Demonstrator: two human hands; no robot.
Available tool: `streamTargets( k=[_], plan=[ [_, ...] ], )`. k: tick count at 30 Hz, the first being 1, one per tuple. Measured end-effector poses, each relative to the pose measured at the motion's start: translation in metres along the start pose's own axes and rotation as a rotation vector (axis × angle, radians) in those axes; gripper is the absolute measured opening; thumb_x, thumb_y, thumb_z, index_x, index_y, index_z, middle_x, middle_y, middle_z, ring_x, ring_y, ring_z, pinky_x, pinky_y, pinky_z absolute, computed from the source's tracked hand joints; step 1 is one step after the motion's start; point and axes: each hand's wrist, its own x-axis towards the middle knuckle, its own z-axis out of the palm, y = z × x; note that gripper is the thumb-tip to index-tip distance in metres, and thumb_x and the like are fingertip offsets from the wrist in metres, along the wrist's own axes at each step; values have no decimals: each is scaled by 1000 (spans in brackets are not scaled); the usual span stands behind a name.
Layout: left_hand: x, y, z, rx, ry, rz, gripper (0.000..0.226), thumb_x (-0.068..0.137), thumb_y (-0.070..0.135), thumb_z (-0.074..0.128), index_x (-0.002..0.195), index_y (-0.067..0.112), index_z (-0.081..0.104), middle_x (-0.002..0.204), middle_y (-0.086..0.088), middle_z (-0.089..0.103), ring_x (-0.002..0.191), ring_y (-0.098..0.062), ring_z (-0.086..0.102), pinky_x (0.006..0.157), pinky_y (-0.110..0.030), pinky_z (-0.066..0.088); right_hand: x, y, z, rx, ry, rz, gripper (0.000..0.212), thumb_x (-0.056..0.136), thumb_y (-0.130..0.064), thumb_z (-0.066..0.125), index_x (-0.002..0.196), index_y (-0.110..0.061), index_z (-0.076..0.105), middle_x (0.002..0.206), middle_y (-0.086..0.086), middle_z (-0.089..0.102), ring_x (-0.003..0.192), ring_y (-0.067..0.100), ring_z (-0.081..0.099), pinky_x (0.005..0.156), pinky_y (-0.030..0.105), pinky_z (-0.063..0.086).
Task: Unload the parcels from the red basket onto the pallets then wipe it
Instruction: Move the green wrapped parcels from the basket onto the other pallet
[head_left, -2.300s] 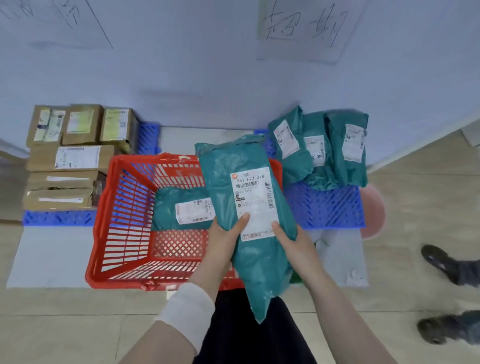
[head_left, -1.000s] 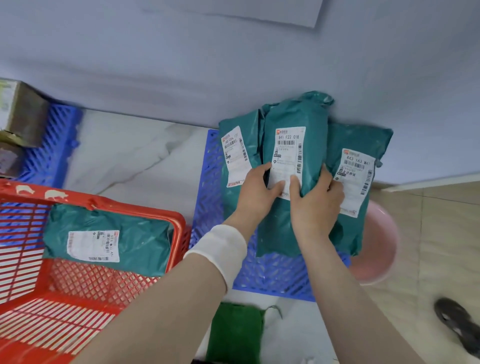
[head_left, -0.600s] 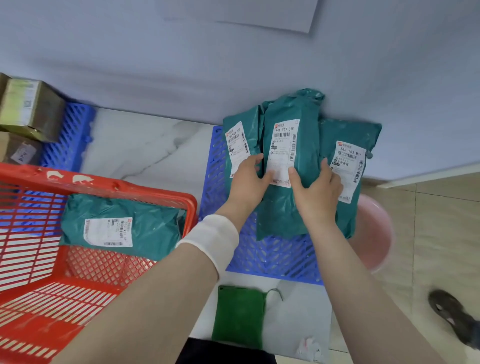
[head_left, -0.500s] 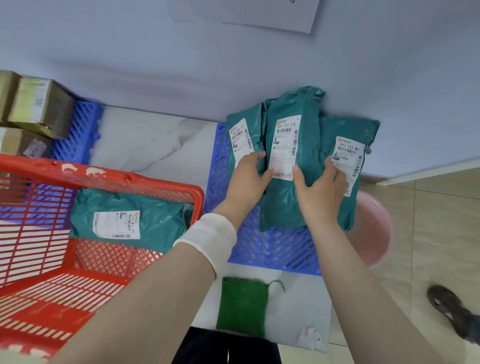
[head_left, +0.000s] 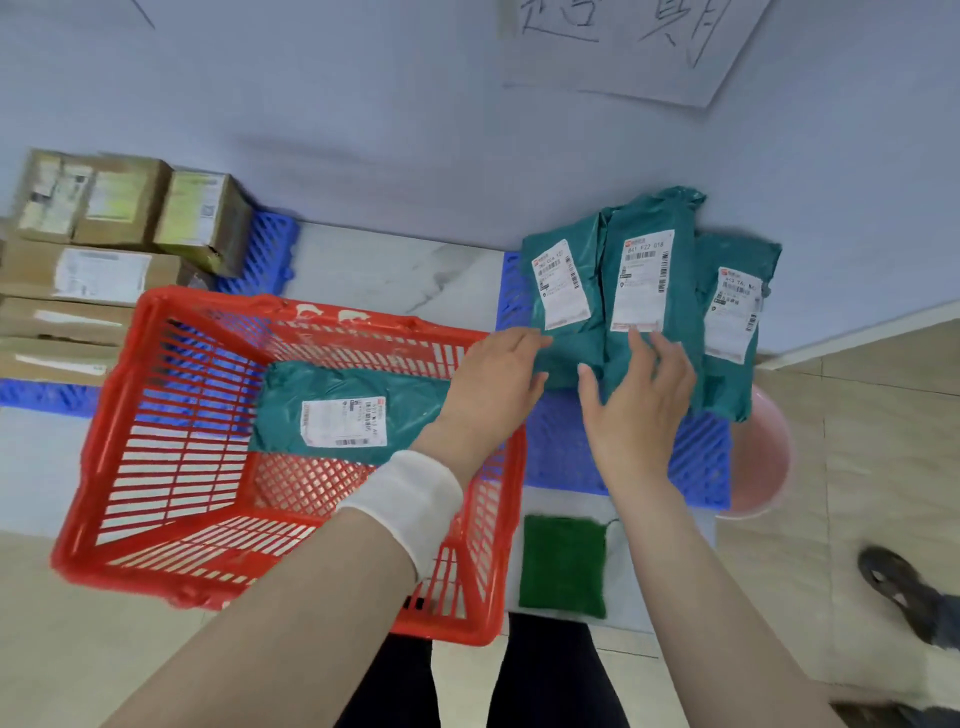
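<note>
Last teal parcel (head_left: 291, 395) lies flat in the red basket (head_left: 119, 410) against the far wall, long axis 9–3 o'clock, white label face up. Basket is red plastic lattice, rectangular, at 9 o'clock of both hands.

Three more teal parcels stand side by side on the right blue pallet (head_left: 696, 457), long axes 12–6, tops toward the wall, labels up: left parcel (head_left: 561, 280), middle parcel (head_left: 644, 270) overlapping both neighbours, right parcel (head_left: 732, 312). All are glossy crinkled poly mailers.

Left hand (head_left: 488, 384) is flat, fingers straight and close together, tips at the left parcel's lower edge, holding nothing. Right hand (head_left: 634, 400) has fingers spread, tips at the bottom of the middle parcel's label; contact can't be told for sure.

Left blue pallet (head_left: 265, 249) at 10 o'clock carries stacked cardboard boxes (head_left: 93, 197). Pallets sit on a white marbled slab (head_left: 395, 265) on a beige tile floor (head_left: 883, 441), against a pale blue wall (head_left: 363, 130) w/ a handwritten paper sheet (head_left: 623, 47). Green cloth (head_left: 563, 561) lies at 6 o'clock of the right pallet, pink basin (head_left: 763, 452) at its 3 o'clock.
</note>
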Motion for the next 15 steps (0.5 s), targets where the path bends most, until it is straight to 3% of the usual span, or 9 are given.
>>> streamTargets(
  k=[6, 10, 15],
  plan=[
    [-61, -67, -44, 84, 38, 41, 36, 77, 13, 63, 112, 7, 61, 111, -13, 63, 104, -34, 57, 88, -41, 42, -64, -79, 30, -50, -55, -6, 55, 81, -31, 57, 128, -2, 49, 134, 23, 44, 128, 42, 35, 104, 52, 30],
    [-90, -97, -56, 115, -11, 19, 35, 84, 18, 58, 118, 10, 56, 119, -9, 59, 113, -30, 52, 94, -38, 36, -91, -112, 45, -61, -81, -54, 56, 79, -36, 47, 123, -2, 53, 129, 22, 50, 124, 44, 41, 101, 52, 35],
    [-117, -135, -57, 88, -62, -117, 41, 92, 23, 50, 132, 17, 44, 135, -1, 48, 127, -19, 40, 105, -31, 25, -115, -125, 77, -40, -175, -59, 52, 82, -25, 64, 126, -1, 51, 132, 22, 47, 128, 41, 37, 104, 51, 31]
  ],
)
